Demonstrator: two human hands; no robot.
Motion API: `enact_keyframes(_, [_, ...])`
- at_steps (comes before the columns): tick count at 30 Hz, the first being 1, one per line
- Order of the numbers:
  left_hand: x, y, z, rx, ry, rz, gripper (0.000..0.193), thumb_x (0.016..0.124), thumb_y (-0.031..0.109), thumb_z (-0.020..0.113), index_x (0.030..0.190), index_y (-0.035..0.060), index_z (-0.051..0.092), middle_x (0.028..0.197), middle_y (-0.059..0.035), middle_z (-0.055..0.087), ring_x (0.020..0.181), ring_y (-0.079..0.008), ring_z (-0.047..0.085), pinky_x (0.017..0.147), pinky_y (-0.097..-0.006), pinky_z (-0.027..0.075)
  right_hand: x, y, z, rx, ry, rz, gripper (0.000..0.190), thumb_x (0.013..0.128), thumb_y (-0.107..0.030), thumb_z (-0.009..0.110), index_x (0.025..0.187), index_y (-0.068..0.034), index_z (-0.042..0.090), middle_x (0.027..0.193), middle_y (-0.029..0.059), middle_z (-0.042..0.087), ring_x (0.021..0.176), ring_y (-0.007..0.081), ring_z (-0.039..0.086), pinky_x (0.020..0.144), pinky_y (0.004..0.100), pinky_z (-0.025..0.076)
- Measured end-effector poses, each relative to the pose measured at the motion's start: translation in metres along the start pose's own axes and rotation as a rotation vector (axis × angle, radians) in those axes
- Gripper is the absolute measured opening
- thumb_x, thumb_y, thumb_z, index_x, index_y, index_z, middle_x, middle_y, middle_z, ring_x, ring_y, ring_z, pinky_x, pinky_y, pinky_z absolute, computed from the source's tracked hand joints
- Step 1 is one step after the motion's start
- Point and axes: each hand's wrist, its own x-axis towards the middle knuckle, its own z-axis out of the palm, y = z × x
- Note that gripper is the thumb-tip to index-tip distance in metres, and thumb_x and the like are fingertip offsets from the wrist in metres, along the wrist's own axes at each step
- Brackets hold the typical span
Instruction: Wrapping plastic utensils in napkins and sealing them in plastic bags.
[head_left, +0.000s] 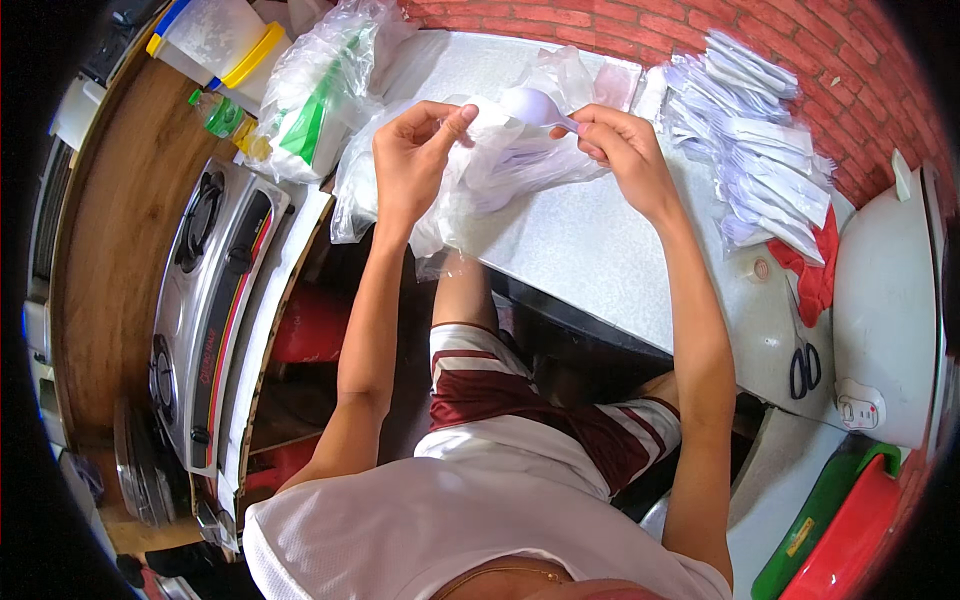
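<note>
A white plastic spoon (531, 106) is pinched by its handle in my right hand (626, 154), its bowl pointing left. Opposite it, my left hand (411, 161) is raised with thumb and fingertips close together. Whether thin clear plastic is caught between those fingertips cannot be made out. Beneath both hands a crumpled clear plastic bag (491, 184) lies on the white tabletop (592, 232), with white plastic cutlery showing inside. To the right of my right hand is a large pile of wrapped white cutlery packets (765, 161), with fork tines visible.
Black-handled scissors (805, 369) and a red cloth (814, 262) lie at the right, beside a white rounded appliance (885, 300). A two-burner gas stove (217, 315) stands left. A bagged green-and-white package (311, 127) sits at the back left near a brick-patterned wall (862, 97).
</note>
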Motion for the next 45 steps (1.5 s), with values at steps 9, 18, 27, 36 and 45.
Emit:
enact_keyframes(9, [-0.007, -0.007, 0.019, 0.025, -0.141, 0.189, 0.031, 0.108, 0.031, 0.054, 0.11, 0.0024, 0.065, 0.073, -0.0009, 0.058, 0.069, -0.0079, 0.05, 0.063, -0.026, 0.041, -0.004, -0.011, 0.022, 0.021, 0.015, -0.001, 0.026, 0.092, -0.025, 0.076, 0.1, 0.0, 0.076, 0.08, -0.0017, 0.065, 0.075, 0.0054, 0.054, 0.069, 0.0237, 0.042])
enact_keyframes(18, [-0.012, 0.003, 0.023, -0.144, -0.332, 0.113, 0.023, 0.1, 0.018, 0.069, 0.117, 0.0039, 0.062, 0.088, -0.0015, 0.066, 0.077, -0.0077, 0.058, 0.067, -0.0247, 0.047, -0.002, -0.001, 0.015, 0.159, 0.033, 0.06, 0.026, 0.093, -0.022, 0.074, 0.104, 0.001, 0.076, 0.089, 0.0006, 0.072, 0.081, 0.0066, 0.06, 0.072, 0.0243, 0.045])
enact_keyframes(27, [-0.009, -0.009, 0.022, -0.174, -0.215, -0.005, 0.026, 0.09, 0.011, 0.08, 0.112, 0.0009, 0.07, 0.093, -0.0045, 0.074, 0.071, -0.0006, 0.055, 0.056, -0.0171, 0.039, -0.001, 0.003, 0.007, 0.177, 0.06, 0.102, 0.029, 0.092, -0.026, 0.075, 0.102, 0.001, 0.077, 0.088, 0.0005, 0.071, 0.081, 0.0065, 0.059, 0.074, 0.0249, 0.044])
enact_keyframes(36, [-0.016, -0.016, 0.033, -0.264, -0.259, 0.025, 0.014, 0.088, 0.003, 0.08, 0.095, -0.0006, 0.069, 0.093, -0.007, 0.075, 0.082, -0.0111, 0.069, 0.075, -0.0247, 0.055, 0.001, 0.015, 0.018, 0.076, 0.045, 0.044, 0.026, 0.09, -0.03, 0.08, 0.097, -0.005, 0.077, 0.066, -0.0099, 0.047, 0.057, 0.0012, 0.032, 0.051, 0.0229, 0.022])
enact_keyframes(45, [-0.014, -0.008, 0.028, -0.278, -0.308, -0.114, 0.018, 0.096, 0.016, 0.073, 0.104, 0.0018, 0.066, 0.099, -0.0118, 0.076, 0.075, -0.0111, 0.066, 0.06, -0.0241, 0.05, 0.0, 0.011, 0.015, 0.235, 0.016, 0.078, 0.016, 0.091, -0.022, 0.076, 0.094, -0.007, 0.072, 0.066, -0.0098, 0.044, 0.055, 0.0014, 0.031, 0.051, 0.023, 0.022])
